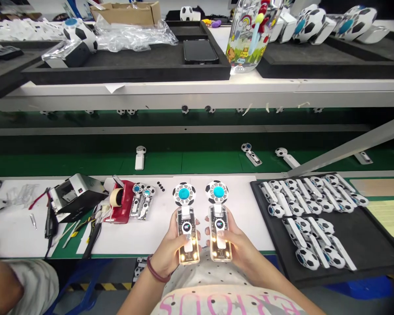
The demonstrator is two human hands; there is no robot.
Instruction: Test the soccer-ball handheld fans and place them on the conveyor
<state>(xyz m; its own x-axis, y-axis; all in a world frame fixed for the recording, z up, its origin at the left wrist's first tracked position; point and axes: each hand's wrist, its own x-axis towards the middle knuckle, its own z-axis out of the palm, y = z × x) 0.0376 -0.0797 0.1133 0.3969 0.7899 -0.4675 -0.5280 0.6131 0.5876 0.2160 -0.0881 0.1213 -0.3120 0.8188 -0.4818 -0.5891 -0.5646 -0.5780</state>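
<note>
Each hand is clamped on a lit football-patterned handheld fan: left hand (170,249) on the left fan (185,223), right hand (236,247) on the right fan (218,221), both displays glowing. Many like fans lie on the black tray (374,245) to the right, and two more (141,201) lie on the bench (134,238) by the red tape dispenser (121,205).

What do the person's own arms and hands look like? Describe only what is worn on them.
Both forearms are bare, with no sleeves showing. The left hand has no glove and no ring that I can make out; a dark red band circles that wrist. The right hand is also ungloved, with nothing visible on its wrist.
</note>
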